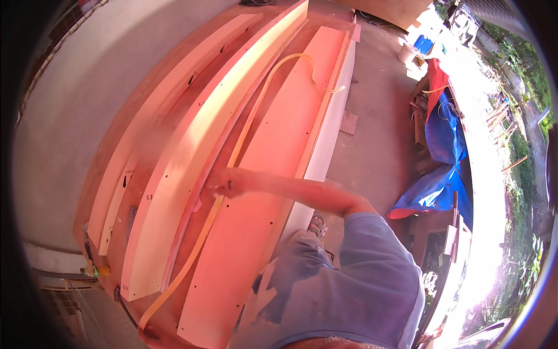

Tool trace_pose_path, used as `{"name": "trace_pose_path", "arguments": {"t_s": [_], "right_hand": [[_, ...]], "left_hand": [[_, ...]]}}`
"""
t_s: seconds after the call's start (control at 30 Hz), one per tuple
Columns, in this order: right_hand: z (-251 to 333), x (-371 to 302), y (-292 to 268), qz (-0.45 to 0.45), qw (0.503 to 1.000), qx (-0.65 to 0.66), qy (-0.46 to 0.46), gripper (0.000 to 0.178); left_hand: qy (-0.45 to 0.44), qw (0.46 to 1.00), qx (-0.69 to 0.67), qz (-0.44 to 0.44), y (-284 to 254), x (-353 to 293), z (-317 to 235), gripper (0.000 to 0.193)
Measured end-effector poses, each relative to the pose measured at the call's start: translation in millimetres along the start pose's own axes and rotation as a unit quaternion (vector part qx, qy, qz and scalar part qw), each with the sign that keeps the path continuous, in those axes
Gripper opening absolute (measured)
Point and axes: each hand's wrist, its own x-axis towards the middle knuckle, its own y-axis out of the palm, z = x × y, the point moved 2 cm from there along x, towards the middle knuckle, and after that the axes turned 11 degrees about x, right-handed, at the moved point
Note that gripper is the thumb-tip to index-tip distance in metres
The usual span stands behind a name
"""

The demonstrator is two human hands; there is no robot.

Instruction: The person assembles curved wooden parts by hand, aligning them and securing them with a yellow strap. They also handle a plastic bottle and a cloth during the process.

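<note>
The right hand (229, 184) is over the desk (144, 174), its fingers bent and bunched just at the strip (200, 241); they are blurred, so I cannot tell whether they grip it or only touch it. The left hand is out of view, and I cannot tell what it does.

The strip, thin and yellowish, passes right beneath those fingers. From there it runs in a gentle curve toward 7 o'clock, down to the desk's near end, and toward 1 o'clock, where it arches over and bends back down across the wide board (258, 157), its tip past that board's right edge.

The wide board lies just beside the hand, stretching from 1 to 6 o'clock, with small dark holes along it; the forearm (290, 189) crosses above it from 3 o'clock. At 9 o'clock, near the fingertips, lies the curved board (168, 192), with a pink scrap (197, 205) by its edge at 8 o'clock from the hand. Farther out, toward 10 o'clock, is the narrow board (139, 110).

Well apart, at 2 o'clock, are a blue and red tarp (444, 136) and a pale bucket (407, 54) on the sunlit side.
</note>
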Motion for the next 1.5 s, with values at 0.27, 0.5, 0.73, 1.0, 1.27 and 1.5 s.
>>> {"name": "trace_pose_path", "arguments": {"t_s": [0.27, 0.5, 0.73, 1.0, 1.27, 1.5], "right_hand": [[15, -20, -43, 0.008, 0.999, 0.033, 0.008, 0.033], [47, 21, 70, 0.137, 0.980, 0.027, -0.143, 0.026], [-34, -49, -152, -0.645, 0.756, -0.030, -0.104, 0.030], [-145, -210, -374, -0.707, 0.685, 0.159, 0.073, 0.081], [-78, -218, -427, -0.719, 0.652, 0.235, -0.056, 0.023], [-55, -241, -432, -0.690, 0.657, 0.288, -0.094, 0.021]], "left_hand": [[0.084, 0.990, 0.091, -0.073, -27, 5, -63, 0.026], [0.056, 0.996, 0.052, -0.045, -45, 36, -64, 0.023], [-0.128, 0.963, -0.231, -0.058, -61, 19, -81, 0.021], [-0.233, 0.923, -0.305, -0.026, -60, 30, -80, 0.018], [-0.140, 0.932, -0.325, -0.075, -54, 44, -69, 0.018], [-0.104, 0.943, -0.310, 0.057, -55, 42, -96, 0.018]]}}
